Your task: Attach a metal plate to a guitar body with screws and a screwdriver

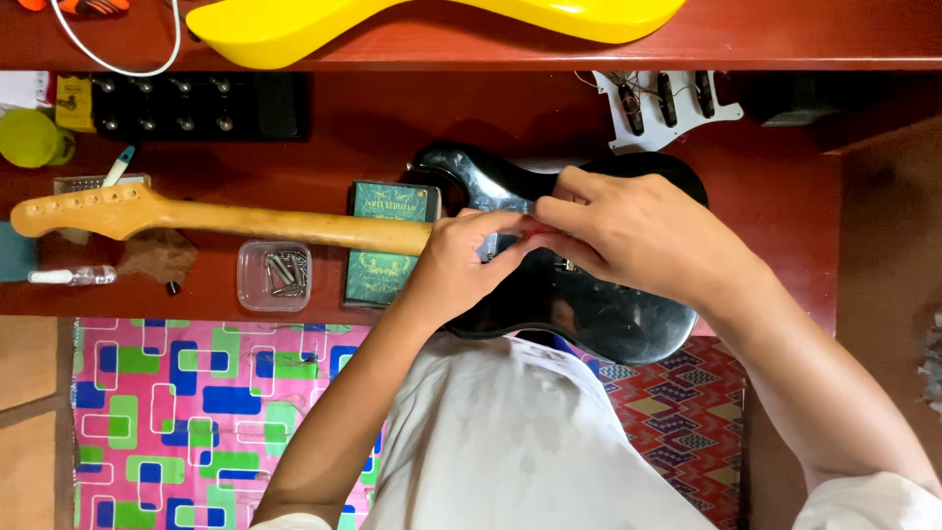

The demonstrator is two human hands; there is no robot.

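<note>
Red-brown wooden worktop, with a patterned mat on the floor below. Left to right: pale guitar neck; clear tub of screws; green book; glossy black guitar body, lying flat at centre. Left hand and right hand meet above the body, fingertips pinched narrow on a small red item, too small to identify. White pickguard behind.

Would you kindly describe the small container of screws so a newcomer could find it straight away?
Start at the black guitar body under both hands and follow its pale wooden neck leftwards. Just below the neck, beside a green book, sits a small clear plastic tub. It alone is see-through, with loose metal screws inside.
</note>
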